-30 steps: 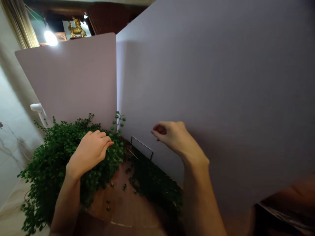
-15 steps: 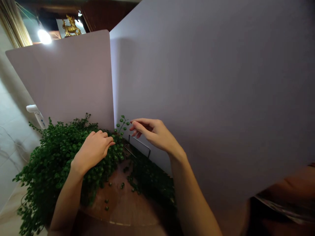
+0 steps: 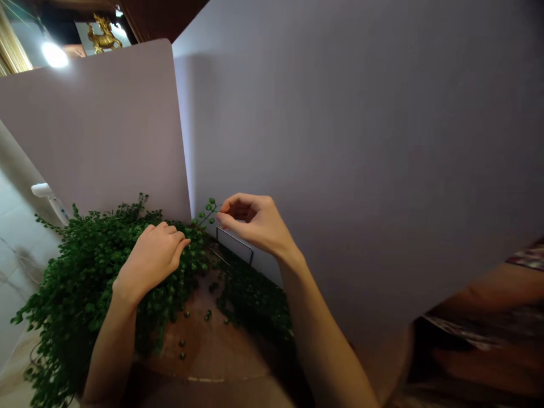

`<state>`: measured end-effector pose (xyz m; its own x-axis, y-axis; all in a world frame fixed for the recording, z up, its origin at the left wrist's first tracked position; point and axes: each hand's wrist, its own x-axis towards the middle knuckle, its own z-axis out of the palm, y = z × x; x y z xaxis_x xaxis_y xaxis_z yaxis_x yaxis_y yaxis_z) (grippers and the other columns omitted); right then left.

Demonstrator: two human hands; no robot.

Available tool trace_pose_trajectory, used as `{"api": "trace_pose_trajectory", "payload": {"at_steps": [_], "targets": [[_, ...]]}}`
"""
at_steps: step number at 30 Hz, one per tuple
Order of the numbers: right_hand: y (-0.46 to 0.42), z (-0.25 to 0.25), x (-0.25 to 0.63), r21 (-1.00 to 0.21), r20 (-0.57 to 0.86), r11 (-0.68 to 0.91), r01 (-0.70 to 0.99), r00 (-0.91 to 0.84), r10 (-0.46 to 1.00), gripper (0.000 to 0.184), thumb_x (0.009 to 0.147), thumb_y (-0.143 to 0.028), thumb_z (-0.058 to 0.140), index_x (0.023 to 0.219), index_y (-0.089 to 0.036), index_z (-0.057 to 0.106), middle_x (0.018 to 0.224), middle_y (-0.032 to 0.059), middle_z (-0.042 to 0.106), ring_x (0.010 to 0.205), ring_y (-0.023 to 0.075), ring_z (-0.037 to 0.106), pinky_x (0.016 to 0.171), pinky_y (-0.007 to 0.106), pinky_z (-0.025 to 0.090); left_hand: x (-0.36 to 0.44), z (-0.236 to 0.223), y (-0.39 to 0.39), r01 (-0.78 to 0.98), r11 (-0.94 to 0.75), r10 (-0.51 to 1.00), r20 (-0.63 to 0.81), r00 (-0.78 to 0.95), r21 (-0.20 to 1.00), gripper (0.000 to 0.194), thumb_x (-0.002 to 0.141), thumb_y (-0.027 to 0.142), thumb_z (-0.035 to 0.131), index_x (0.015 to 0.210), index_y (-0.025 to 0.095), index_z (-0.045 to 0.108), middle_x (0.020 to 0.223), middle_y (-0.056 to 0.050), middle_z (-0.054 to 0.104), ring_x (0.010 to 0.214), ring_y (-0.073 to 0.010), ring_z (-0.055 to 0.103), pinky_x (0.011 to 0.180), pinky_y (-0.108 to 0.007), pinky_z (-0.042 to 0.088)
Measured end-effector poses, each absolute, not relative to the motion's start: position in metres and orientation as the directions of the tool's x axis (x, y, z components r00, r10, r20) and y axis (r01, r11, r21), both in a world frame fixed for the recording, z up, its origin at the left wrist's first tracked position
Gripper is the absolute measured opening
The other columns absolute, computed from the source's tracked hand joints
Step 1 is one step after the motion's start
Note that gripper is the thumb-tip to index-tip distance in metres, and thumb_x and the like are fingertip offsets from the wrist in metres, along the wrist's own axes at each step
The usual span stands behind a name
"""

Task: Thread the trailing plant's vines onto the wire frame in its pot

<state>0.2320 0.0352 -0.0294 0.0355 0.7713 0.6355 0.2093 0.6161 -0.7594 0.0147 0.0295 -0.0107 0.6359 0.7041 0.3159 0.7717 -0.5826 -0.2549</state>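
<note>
A bushy trailing plant (image 3: 85, 266) with small round green leaves spreads over the left side of a round wooden table. My left hand (image 3: 153, 258) lies on top of it, fingers curled and closed; what they hold, if anything, is hidden. From the plant's right edge a thin beaded sprig (image 3: 208, 211) sticks up. My right hand (image 3: 255, 221) has thumb and forefinger pinched on that sprig's tip, in front of the grey panel. Below the right hand stands a bent wire frame (image 3: 236, 243), beside a dark green leafy mass (image 3: 255, 306).
Two tall panels, a left one (image 3: 93, 136) and a large right one (image 3: 340, 141), stand behind the plant. Loose round leaves (image 3: 182, 349) dot the wooden tabletop (image 3: 212, 357). A lit bulb (image 3: 55, 55) hangs at upper left. Another person's arm (image 3: 480, 297) shows at right.
My right hand has moved slightly left and closed its thumb and forefinger on the sprig's tip. The view has shifted a little, showing more of the other person at right.
</note>
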Motion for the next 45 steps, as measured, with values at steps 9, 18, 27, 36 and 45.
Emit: {"api": "trace_pose_trajectory", "payload": {"at_steps": [9, 18, 27, 36, 45], "targets": [[0.040, -0.034, 0.228, -0.472, 0.815, 0.568, 0.674, 0.087, 0.573, 0.007, 0.073, -0.011, 0.063, 0.069, -0.016, 0.067, 0.060, -0.0005, 0.064, 0.057, 0.0121, 0.061, 0.060, 0.025, 0.046, 0.019, -0.011, 0.028, 0.746, -0.622, 0.677, 0.317, 0.665, -0.237, 0.032, 0.101, 0.026, 0.043, 0.094, 0.017, 0.073, 0.087, -0.006, 0.068, 0.090, -0.0236, 0.062, 0.081, -0.038, 0.044], [0.043, -0.035, 0.267, -0.490, 0.837, 0.374, 0.787, 0.306, 0.453, 0.007, 0.079, -0.018, 0.063, 0.078, -0.017, 0.070, 0.071, 0.0054, 0.072, 0.064, 0.0179, 0.067, 0.068, 0.032, 0.051, -0.003, -0.001, 0.016, 0.763, -0.598, 0.746, 0.179, 0.642, -0.246, 0.032, 0.100, 0.025, 0.046, 0.084, 0.017, 0.072, 0.084, -0.006, 0.068, 0.090, -0.0240, 0.060, 0.081, -0.039, 0.041], [0.048, -0.041, 0.265, -0.452, 0.522, 0.300, 0.840, -0.023, 0.852, 0.022, 0.086, -0.037, 0.067, 0.078, -0.017, 0.072, 0.065, 0.0047, 0.067, 0.057, 0.0170, 0.058, 0.056, 0.032, 0.043, 0.015, -0.013, 0.028, 0.714, -0.641, 0.713, 0.125, 0.690, -0.281, 0.030, 0.100, 0.026, 0.046, 0.083, 0.017, 0.070, 0.088, -0.006, 0.070, 0.093, -0.0250, 0.061, 0.082, -0.039, 0.041], [0.029, -0.026, 0.236, -0.443, 0.720, 0.731, 0.519, -0.279, 0.635, 0.028, 0.096, -0.024, 0.051, 0.113, -0.017, 0.071, 0.102, 0.0059, 0.074, 0.084, 0.0155, 0.065, 0.079, 0.029, 0.050, 0.018, -0.018, 0.030, 0.692, -0.659, 0.695, 0.113, 0.710, -0.293, 0.029, 0.099, 0.026, 0.048, 0.083, 0.017, 0.070, 0.086, -0.007, 0.071, 0.093, -0.0246, 0.061, 0.082, -0.037, 0.040], [0.028, -0.026, 0.247, -0.506, 0.651, 0.646, 0.571, -0.238, 0.720, 0.012, 0.088, -0.018, 0.060, 0.090, -0.019, 0.072, 0.086, 0.0023, 0.074, 0.078, 0.0157, 0.068, 0.074, 0.029, 0.051, 0.009, -0.010, 0.028, 0.730, -0.632, 0.713, 0.172, 0.679, -0.261, 0.028, 0.099, 0.024, 0.048, 0.084, 0.017, 0.071, 0.086, -0.007, 0.071, 0.091, -0.0243, 0.061, 0.080, -0.037, 0.041]]}}
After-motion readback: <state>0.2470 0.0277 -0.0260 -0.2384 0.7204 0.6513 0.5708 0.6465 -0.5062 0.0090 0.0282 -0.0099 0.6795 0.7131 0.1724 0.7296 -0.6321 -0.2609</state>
